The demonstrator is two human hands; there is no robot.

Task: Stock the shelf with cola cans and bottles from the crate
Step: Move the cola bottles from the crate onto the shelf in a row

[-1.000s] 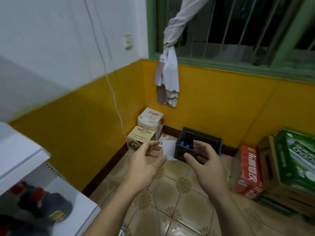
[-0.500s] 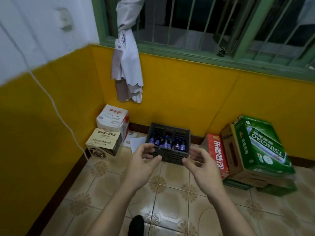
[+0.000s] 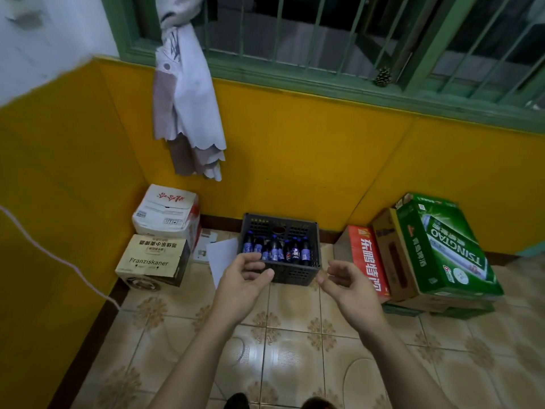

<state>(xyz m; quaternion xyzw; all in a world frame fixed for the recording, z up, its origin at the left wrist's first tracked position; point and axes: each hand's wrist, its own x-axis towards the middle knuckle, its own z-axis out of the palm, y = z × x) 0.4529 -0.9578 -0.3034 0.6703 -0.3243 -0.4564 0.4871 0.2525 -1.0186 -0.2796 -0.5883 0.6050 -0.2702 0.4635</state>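
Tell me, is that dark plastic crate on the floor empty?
Not empty: the dark plastic crate holds several upright blue-labelled cola bottles.

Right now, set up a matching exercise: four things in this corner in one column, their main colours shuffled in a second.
Things:
1. crate
2. Tsingtao carton
3. Franziskaner carton
4. knotted curtain

Colours:
A. white
B. beige
C. black
D. green

Pairs: 1-C, 2-D, 3-B, 4-A.
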